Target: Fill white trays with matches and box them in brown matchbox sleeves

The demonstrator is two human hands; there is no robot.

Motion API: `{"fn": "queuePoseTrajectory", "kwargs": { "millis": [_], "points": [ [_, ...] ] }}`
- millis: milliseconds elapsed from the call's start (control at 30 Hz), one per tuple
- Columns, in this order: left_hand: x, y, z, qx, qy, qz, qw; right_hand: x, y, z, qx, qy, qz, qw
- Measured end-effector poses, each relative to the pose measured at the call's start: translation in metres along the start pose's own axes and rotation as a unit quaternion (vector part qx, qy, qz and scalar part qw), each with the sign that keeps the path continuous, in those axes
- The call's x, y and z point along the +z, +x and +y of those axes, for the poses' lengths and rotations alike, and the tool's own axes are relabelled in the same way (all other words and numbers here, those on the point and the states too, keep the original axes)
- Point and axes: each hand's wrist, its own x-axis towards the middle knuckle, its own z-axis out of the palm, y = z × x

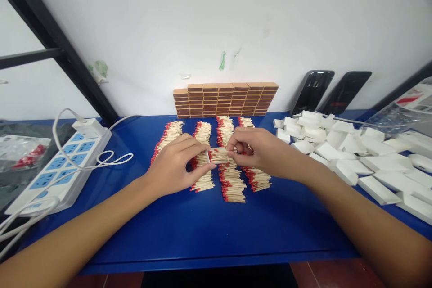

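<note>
While the left hand (175, 164) grasps a small white tray (208, 156) by its left end, thumb on the near side and fingers on the far side, the right hand (251, 148) is at the tray's right end with its fingers bent in; I cannot tell whether they pinch the matchsticks (218, 156) lying in it, its wall, or only press. The tray is above the middle of the blue surface (202, 229), over the loose matches (232, 184), probably so that both hands reach it without stretching. Those matches lie in four columns running from the far edge toward the near one, red heads mostly to the left, which presumably makes them easy to gather facing one way. At the middle of the far edge, a stack of matchboxes (226, 100) stands against the wall (151, 31), likely put there for support and to leave the front free. A heap of white trays (337, 144) spreads along the right edge to the far right corner, near the right arm, seemingly for easy reach. Behind it, two phones (312, 90) lean on the wall; a power strip (64, 171) lies along the left edge, apart from the matches.
</note>
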Motion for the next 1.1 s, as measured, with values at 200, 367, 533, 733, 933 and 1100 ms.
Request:
{"fn": "queuePoseTrajectory", "kwargs": {
  "millis": [200,367,533,733,933,1100],
  "points": [
    [0.001,-0.002,0.006,0.004,-0.008,0.001,1.000,0.006,0.001,-0.005,-0.001,-0.010,-0.001,1.000],
    [0.000,-0.003,0.004,-0.003,-0.011,-0.001,1.000,0.000,-0.001,-0.011,-0.007,-0.012,-0.002,1.000],
    [-0.001,-0.002,0.005,-0.005,-0.013,-0.002,1.000,-0.001,-0.001,-0.011,-0.014,-0.002,0.014,1.000],
    [-0.002,0.000,0.000,-0.025,0.014,0.023,0.999,-0.012,-0.002,-0.008,0.010,-0.003,-0.033,0.999],
    [-0.002,0.000,-0.003,-0.038,0.037,0.046,0.998,-0.013,-0.004,-0.011,0.098,0.022,-0.205,0.973],
    [-0.001,0.000,-0.002,-0.031,0.030,0.038,0.998,-0.011,-0.004,-0.011,0.131,0.035,-0.232,0.963]
  ]
}}
